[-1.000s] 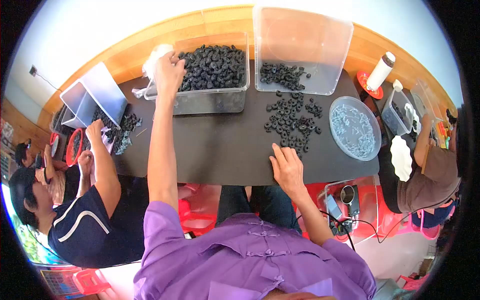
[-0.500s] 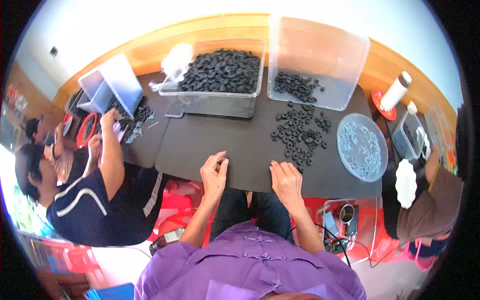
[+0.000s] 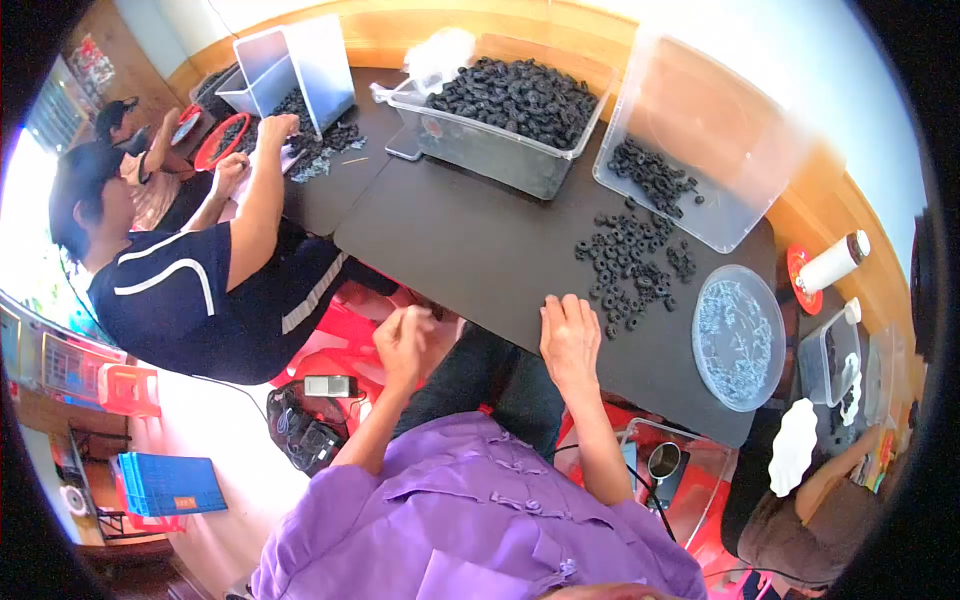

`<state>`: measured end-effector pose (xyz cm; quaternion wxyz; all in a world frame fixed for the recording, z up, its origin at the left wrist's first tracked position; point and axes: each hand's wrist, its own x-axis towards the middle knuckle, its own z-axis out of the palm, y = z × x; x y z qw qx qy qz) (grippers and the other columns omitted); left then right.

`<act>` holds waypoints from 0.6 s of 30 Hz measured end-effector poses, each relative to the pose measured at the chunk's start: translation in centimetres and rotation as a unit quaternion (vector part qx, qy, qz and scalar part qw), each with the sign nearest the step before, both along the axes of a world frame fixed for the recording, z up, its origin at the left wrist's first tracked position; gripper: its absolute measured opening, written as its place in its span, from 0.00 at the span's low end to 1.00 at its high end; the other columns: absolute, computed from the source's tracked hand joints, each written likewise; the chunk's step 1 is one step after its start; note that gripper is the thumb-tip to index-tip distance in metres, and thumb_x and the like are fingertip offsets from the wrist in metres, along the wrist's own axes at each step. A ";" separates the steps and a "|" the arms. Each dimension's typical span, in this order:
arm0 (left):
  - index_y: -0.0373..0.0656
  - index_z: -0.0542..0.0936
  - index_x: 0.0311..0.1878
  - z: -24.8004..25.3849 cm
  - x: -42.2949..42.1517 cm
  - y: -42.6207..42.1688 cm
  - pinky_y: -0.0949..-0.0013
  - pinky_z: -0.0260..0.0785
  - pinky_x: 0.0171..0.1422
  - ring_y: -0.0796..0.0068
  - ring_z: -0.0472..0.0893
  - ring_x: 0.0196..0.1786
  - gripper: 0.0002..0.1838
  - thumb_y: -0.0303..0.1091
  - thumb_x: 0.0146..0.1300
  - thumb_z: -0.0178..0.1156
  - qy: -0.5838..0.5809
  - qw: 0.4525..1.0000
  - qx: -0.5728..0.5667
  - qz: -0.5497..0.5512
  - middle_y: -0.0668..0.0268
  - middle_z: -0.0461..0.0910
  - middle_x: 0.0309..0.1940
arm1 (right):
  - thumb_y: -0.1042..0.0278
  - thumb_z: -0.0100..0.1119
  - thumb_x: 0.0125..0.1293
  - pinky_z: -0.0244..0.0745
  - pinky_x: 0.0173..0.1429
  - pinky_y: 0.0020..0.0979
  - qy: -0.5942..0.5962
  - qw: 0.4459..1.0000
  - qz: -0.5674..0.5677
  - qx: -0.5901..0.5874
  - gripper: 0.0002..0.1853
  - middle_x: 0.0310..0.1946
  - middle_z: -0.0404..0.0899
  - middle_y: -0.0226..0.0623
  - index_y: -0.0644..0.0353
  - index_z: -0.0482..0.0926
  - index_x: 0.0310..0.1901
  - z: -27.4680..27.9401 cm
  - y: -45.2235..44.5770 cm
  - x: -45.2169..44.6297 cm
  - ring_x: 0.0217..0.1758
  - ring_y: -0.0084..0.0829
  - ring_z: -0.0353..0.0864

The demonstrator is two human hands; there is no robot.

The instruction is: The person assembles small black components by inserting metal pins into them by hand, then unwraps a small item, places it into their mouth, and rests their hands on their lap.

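Note:
My left hand (image 3: 403,340) is off the table's front edge, above my lap. Its fingers are curled together and partly blurred; whatever they may hold is hidden. On the table edge lies my right hand (image 3: 570,340), palm down, its fingers stretched forward and nothing visible in them. Just beyond the right hand spreads a loose pile of small black ring-shaped pieces (image 3: 627,268). More of these spill from a clear plastic bin tipped on its side (image 3: 735,165). To the right, a round clear tray (image 3: 772,385) holds many small pale-blue pieces (image 3: 735,335).
A large clear bin (image 3: 490,158) heaped with black pieces stands at the back of the dark table (image 3: 450,240). A person in a dark shirt (image 3: 165,290) works at the left, another person (image 3: 800,525) sits at the right. A white bottle (image 3: 835,262) stands beyond the tray.
My view has turned and tilted, so the table appears rotated. My left hand has drawn back from the tabletop to over my lap. The right hand remains at the table edge, its fingers now straighter.

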<state>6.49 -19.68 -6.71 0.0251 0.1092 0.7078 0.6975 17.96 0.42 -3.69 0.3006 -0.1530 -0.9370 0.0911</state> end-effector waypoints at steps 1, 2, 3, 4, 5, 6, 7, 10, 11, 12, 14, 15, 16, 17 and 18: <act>0.37 0.80 0.31 -2.1 0.0 -1.2 0.81 0.57 0.20 0.87 0.68 0.17 0.17 0.39 0.70 0.49 -0.025 1.000 -0.019 0.005 0.69 0.77 0.19 | 0.71 0.59 0.56 0.69 0.40 0.36 -0.005 1.000 0.006 0.002 0.09 0.30 0.68 0.38 0.64 0.76 0.39 0.2 0.1 0.1 0.37 0.37 0.71; 0.37 0.80 0.31 -4.4 -0.1 -2.1 0.80 0.58 0.20 0.86 0.69 0.17 0.17 0.39 0.70 0.50 -0.050 0.998 -0.043 -0.004 0.69 0.77 0.19 | 0.71 0.59 0.56 0.69 0.40 0.36 -0.009 1.000 0.003 0.001 0.09 0.30 0.68 0.38 0.64 0.76 0.39 0.1 0.2 0.2 0.37 0.37 0.71; 0.37 0.80 0.31 -7.2 -0.3 -2.9 0.79 0.60 0.21 0.85 0.70 0.17 0.17 0.39 0.69 0.50 -0.074 0.995 -0.067 -0.011 0.69 0.77 0.19 | 0.71 0.59 0.56 0.68 0.40 0.36 -0.002 1.000 0.009 -0.002 0.10 0.30 0.68 0.38 0.64 0.76 0.39 0.0 0.2 0.2 0.37 0.37 0.71; 0.35 0.81 0.35 -11.1 -1.1 -4.1 0.75 0.63 0.22 0.80 0.73 0.18 0.14 0.36 0.66 0.52 -0.048 0.986 -0.149 -0.052 0.67 0.79 0.22 | 0.71 0.59 0.56 0.68 0.40 0.36 0.007 1.000 0.017 -0.004 0.10 0.31 0.68 0.38 0.64 0.76 0.39 -0.1 0.3 0.2 0.37 0.37 0.71; 0.36 0.81 0.37 -13.1 -1.4 -4.1 0.74 0.65 0.23 0.79 0.75 0.20 0.13 0.36 0.66 0.52 -0.132 0.974 -0.166 -0.085 0.65 0.80 0.24 | 0.71 0.60 0.56 0.68 0.40 0.36 0.005 1.000 0.018 -0.008 0.10 0.31 0.69 0.38 0.64 0.76 0.39 -0.2 0.3 0.2 0.37 0.37 0.71; 0.37 0.81 0.39 -14.3 -1.6 -3.9 0.73 0.68 0.25 0.77 0.77 0.22 0.12 0.35 0.65 0.53 -0.214 0.953 -0.181 -0.116 0.63 0.81 0.26 | 0.71 0.60 0.56 0.68 0.40 0.36 0.004 1.000 0.021 -0.006 0.10 0.31 0.69 0.38 0.64 0.76 0.39 -0.2 0.4 0.1 0.37 0.37 0.71; 0.39 0.80 0.45 -15.1 -1.9 -3.3 0.64 0.73 0.34 0.65 0.83 0.31 0.16 0.41 0.65 0.52 -0.281 0.932 -0.201 -0.112 0.53 0.83 0.33 | 0.71 0.60 0.56 0.68 0.40 0.36 0.008 1.000 0.025 -0.011 0.10 0.31 0.68 0.38 0.64 0.76 0.38 -0.2 0.4 0.1 0.37 0.37 0.71; 0.41 0.74 0.56 -27.9 -7.0 -3.0 0.54 0.66 0.57 0.41 0.73 0.55 0.31 0.59 0.64 0.44 -0.197 0.871 -0.409 -0.186 0.39 0.76 0.46 | 0.70 0.59 0.56 0.68 0.40 0.37 0.017 0.999 0.029 -0.021 0.09 0.31 0.68 0.38 0.63 0.76 0.38 -0.4 0.3 0.1 0.37 0.38 0.71; 0.42 0.72 0.58 -30.7 -7.6 -2.6 0.53 0.66 0.58 0.42 0.71 0.59 0.32 0.59 0.65 0.42 -0.208 0.886 -0.372 -0.184 0.38 0.73 0.50 | 0.70 0.59 0.56 0.68 0.41 0.38 0.025 0.999 0.030 -0.026 0.08 0.31 0.68 0.38 0.63 0.76 0.38 -0.5 0.4 0.1 0.37 0.38 0.71; 0.46 0.72 0.59 -39.0 -9.7 -2.7 0.57 0.73 0.40 0.59 0.79 0.42 0.28 0.54 0.62 0.54 -0.251 0.903 -0.320 -0.142 0.60 0.79 0.44 | 0.70 0.57 0.57 0.69 0.41 0.38 0.039 0.998 0.035 -0.030 0.07 0.31 0.69 0.38 0.62 0.76 0.36 -0.6 0.5 0.1 0.38 0.38 0.72; 0.47 0.70 0.61 -41.2 -10.3 -3.2 0.57 0.73 0.44 0.54 0.78 0.48 0.28 0.54 0.62 0.54 -0.060 0.817 -0.475 -0.323 0.57 0.78 0.50 | 0.70 0.56 0.57 0.69 0.41 0.37 0.029 0.998 0.037 -0.041 0.06 0.31 0.69 0.38 0.61 0.76 0.34 -0.4 0.6 0.2 0.38 0.38 0.72; 0.50 0.67 0.63 -40.1 -8.8 -3.3 0.55 0.71 0.49 0.59 0.78 0.49 0.31 0.58 0.62 0.51 -0.177 0.873 -0.261 -0.371 0.60 0.75 0.54 | 0.70 0.58 0.56 0.70 0.40 0.37 0.041 0.998 0.031 -0.031 0.06 0.31 0.70 0.37 0.61 0.77 0.34 -0.7 0.7 0.2 0.37 0.38 0.73; 0.53 0.64 0.65 -39.9 -7.9 -2.7 0.53 0.69 0.55 0.63 0.77 0.50 0.34 0.63 0.62 0.48 -0.297 0.870 -0.037 -0.391 0.62 0.72 0.57 | 0.70 0.60 0.54 0.70 0.39 0.37 0.054 0.998 0.026 -0.019 0.06 0.31 0.71 0.37 0.62 0.77 0.33 -1.0 0.7 0.2 0.36 0.38 0.73; 0.53 0.65 0.65 -42.5 -8.8 0.2 0.44 0.65 0.54 0.73 0.73 0.56 0.34 0.63 0.61 0.50 -0.491 0.753 -0.315 -0.304 0.65 0.70 0.57 | 0.70 0.60 0.54 0.70 0.39 0.37 0.039 0.999 0.024 -0.017 0.06 0.30 0.70 0.37 0.61 0.77 0.33 -1.2 0.5 0.5 0.36 0.37 0.73; 0.51 0.59 0.70 -45.6 -9.5 -0.2 0.37 0.63 0.55 0.64 0.61 0.68 0.40 0.67 0.60 0.45 -0.333 0.849 -0.106 -0.396 0.58 0.63 0.65 | 0.69 0.59 0.55 0.70 0.38 0.37 0.028 0.999 0.025 -0.011 0.06 0.30 0.70 0.37 0.61 0.77 0.33 -1.2 0.7 0.4 0.36 0.37 0.73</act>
